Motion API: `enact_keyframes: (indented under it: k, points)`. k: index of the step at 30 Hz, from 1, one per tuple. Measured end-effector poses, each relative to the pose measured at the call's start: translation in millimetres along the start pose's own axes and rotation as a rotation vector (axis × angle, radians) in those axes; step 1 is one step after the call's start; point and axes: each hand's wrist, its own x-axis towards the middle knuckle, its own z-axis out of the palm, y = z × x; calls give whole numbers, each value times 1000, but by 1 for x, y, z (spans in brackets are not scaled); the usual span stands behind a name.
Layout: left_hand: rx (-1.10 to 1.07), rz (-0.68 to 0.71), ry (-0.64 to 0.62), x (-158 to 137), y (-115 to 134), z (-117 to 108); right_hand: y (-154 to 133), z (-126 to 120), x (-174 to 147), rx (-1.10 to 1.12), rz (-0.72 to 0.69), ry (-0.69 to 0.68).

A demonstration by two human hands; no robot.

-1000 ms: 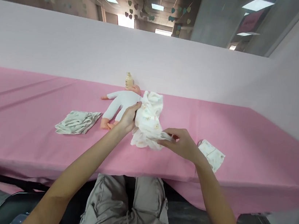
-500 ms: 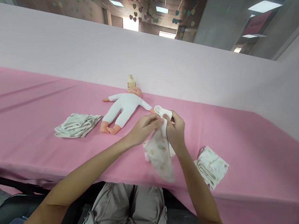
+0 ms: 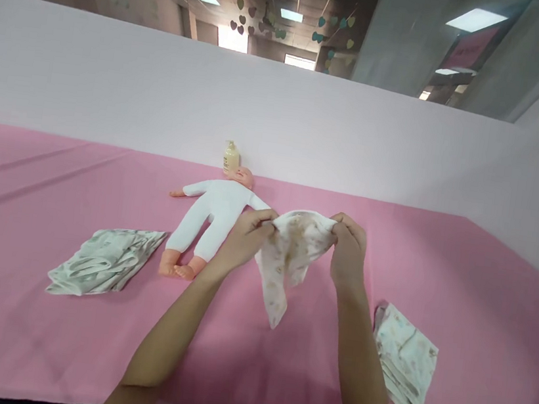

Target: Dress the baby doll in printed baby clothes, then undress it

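Observation:
Small white baby pants (image 3: pixel 288 244) with a faint print hang above the table, the waistband stretched sideways between my hands. My left hand (image 3: pixel 248 235) pinches one end of the band, and my right hand (image 3: pixel 349 245) grips the other end. One leg dangles lower than the other. Just left of my left hand a baby doll (image 3: pixel 222 206) in a white suit lies on its back, head toward the wall. My left hand and forearm overlap its outstretched arm and its leg side, so part of the doll is hidden.
A folded printed cloth (image 3: pixel 105 263) lies to the left of the doll, and another folded printed garment (image 3: pixel 405 359) lies right of my right forearm. Behind the doll's head a pump bottle (image 3: pixel 231 157) stands near the white wall (image 3: pixel 164 95). Pink cloth (image 3: pixel 440 264) covers the table.
My hands have moved apart, spreading the waistband that was bunched between them. The view has shifted closer to the table, so the doll and folded cloths look larger and lower.

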Motion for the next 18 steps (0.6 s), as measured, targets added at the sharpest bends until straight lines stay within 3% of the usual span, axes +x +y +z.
enact_keyframes:
  k: [2, 5, 9, 12, 15, 18]
  points:
    - [-58, -39, 52, 8, -5, -10, 12, -1, 10, -109, -30, 1]
    - [-111, -60, 63, 12, -7, -18, 25, 2, 19, -404, -227, 112]
    - [117, -29, 239, 9, -16, -28, 37, 6, 26, -623, -409, 211]
    - [237, -74, 327, 5, -26, -42, 38, -4, 29, -501, -350, 127]
    - [285, -75, 246, -2, -23, -58, 28, -24, 27, -316, -181, 0]
    - [396, 10, 116, -13, -6, -68, 11, -45, 21, -220, -100, -2]
